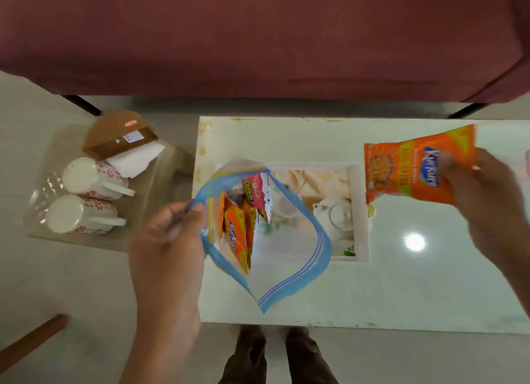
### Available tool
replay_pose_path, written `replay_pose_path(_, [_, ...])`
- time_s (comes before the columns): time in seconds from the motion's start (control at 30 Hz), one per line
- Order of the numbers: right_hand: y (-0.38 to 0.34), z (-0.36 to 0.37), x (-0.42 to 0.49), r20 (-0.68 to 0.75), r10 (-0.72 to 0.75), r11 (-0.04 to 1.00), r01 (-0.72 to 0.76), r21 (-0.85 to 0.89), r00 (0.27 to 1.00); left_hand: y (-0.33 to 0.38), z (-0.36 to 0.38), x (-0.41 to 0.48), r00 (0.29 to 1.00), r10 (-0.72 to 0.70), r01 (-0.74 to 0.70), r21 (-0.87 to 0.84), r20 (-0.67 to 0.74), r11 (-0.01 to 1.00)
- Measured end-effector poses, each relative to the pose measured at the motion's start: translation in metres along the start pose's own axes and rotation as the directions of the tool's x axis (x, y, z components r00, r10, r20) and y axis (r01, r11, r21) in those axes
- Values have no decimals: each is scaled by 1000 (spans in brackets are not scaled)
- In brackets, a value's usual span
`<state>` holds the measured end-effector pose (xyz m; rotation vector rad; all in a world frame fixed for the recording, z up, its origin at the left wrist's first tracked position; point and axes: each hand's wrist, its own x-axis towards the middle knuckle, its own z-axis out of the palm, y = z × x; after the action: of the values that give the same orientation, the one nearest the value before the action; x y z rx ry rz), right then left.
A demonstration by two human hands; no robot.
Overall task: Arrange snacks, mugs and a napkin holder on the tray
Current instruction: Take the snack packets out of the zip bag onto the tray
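Here, the left hand (166, 240) pinches the rim of a clear zip bag (322, 234), holding its mouth wide above the white table (430, 283); inside stand snack packets (236, 234), orange and pink. The right hand (493, 200) grips an orange packet (407, 171) by its edge, in the air over the table's right half, apart from the bag. Under the bag lies what seems to be the tray (362, 211), teapot-printed. Off left, on a low stand (86, 240), two mugs (86, 177) lie on their sides beside the napkin holder (114, 134).

"Kurkure" on orange snack packet (413, 168)
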<state>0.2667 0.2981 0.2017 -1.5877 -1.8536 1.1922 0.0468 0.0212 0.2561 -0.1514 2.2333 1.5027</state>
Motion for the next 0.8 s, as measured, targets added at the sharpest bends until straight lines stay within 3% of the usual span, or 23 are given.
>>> replay_pose_path(0.13, [41,48,31,87,158,982,-147,-122,984,-4,5,7,1000,-1,0,29,24,1000])
replay_pose_path(0.33, [84,84,71,168,260,943,-213,-255,951,-3,11,15,990,-57,58,-10,133,998])
replay_pose_path(0.6, [92,99,91,229,230,932,-147,-330,946,1,9,16,981,-147,168,-180,125,969])
replay_pose_path(0.8, [85,100,97,231,177,928,-84,-362,957,4,14,17,983,-148,165,-180,104,970])
